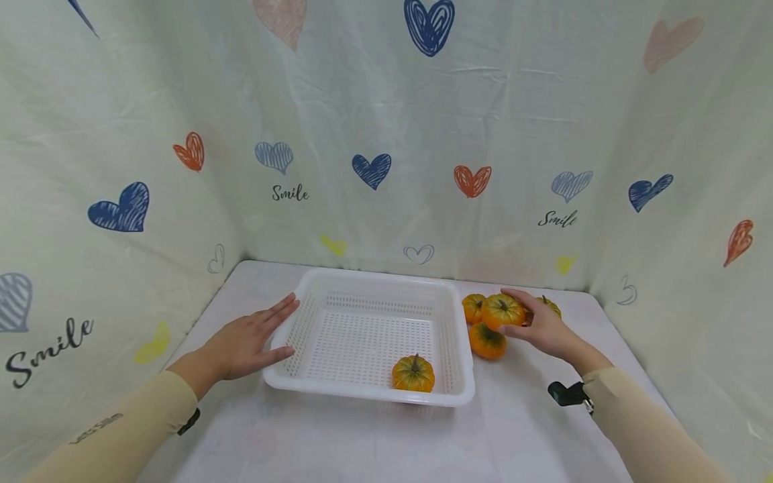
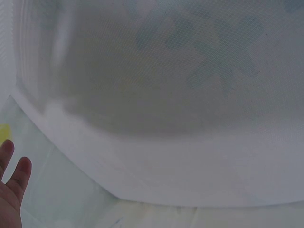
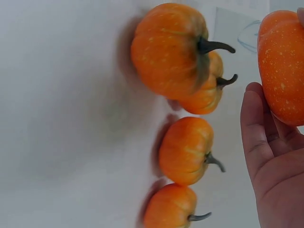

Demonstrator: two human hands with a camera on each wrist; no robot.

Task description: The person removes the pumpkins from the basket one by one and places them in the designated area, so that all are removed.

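A small orange pumpkin is gripped between the thumb and fingers of my right hand. In the right wrist view this pumpkin sits above the palm, cut off by the frame's edge. Around it are more small pumpkins, one in front, one to the left and another partly behind the hand. My left hand lies with straight, spread fingers at the left rim of a white plastic basket. One pumpkin rests inside the basket, in its front right part.
The basket stands on a table with a pale cloth. Behind and at both sides hangs a light curtain printed with hearts and lettering. In the right wrist view, several pumpkins with dark stems line the table, one nearest pumpkin overlapping another.
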